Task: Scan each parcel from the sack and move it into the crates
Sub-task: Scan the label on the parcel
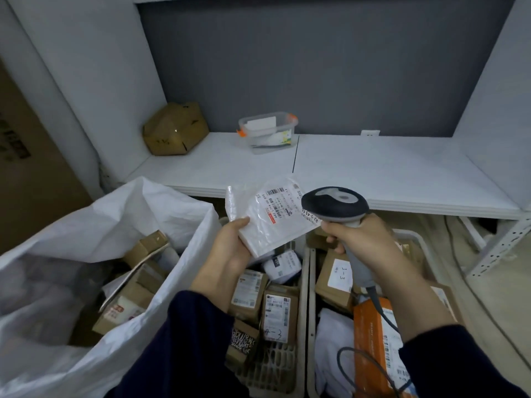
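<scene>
left hand [230, 245]: grips white parcel [267, 216] by lower-left edge, label up, raised above left crate [301, 285] | right hand [365, 237]: curled round scanner [336, 205] handle, head over the parcel's label | sack [86, 225]: open at left

Grey back wall [316, 67] sat behind a white shelf board [388, 173]; a dark seam [296, 153] split the board in two. White side panels stood left [86, 67] and right [494, 96]. A crumpled cardboard box [175, 129] lay in the shelf's left rear corner, with a clear plastic container [267, 132] with orange clips near the middle. A white socket [370, 133] was low on the wall. A perforated white metal upright [500, 245] stood at right on a beige floor [488, 305], a cable [459, 268] trailing there. A big brown carton [28, 168] was at far left. Light was dim and even.
</scene>
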